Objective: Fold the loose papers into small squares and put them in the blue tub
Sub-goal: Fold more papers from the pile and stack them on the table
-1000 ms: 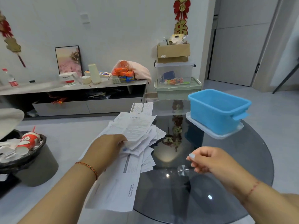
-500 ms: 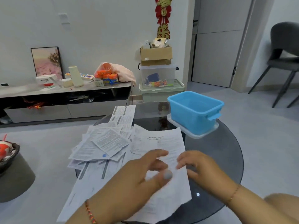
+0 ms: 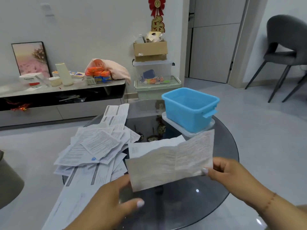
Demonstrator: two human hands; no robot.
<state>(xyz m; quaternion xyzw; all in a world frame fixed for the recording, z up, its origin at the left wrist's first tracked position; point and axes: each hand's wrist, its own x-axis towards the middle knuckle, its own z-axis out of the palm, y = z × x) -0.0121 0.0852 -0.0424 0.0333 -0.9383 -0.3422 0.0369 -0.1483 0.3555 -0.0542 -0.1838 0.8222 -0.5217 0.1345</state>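
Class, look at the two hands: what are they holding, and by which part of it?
One printed sheet, lifted above the table: the right hand pinches its lower right corner, the left hand holds its lower left edge.

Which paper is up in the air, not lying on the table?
The sheet both hands hold, bent over itself; the other papers lie piled flat.

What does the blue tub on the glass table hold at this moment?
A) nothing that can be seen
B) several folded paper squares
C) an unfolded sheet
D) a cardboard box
A: the blue tub shows only its bare blue inside, while the one sheet being worked is held up between both hands in front of it.
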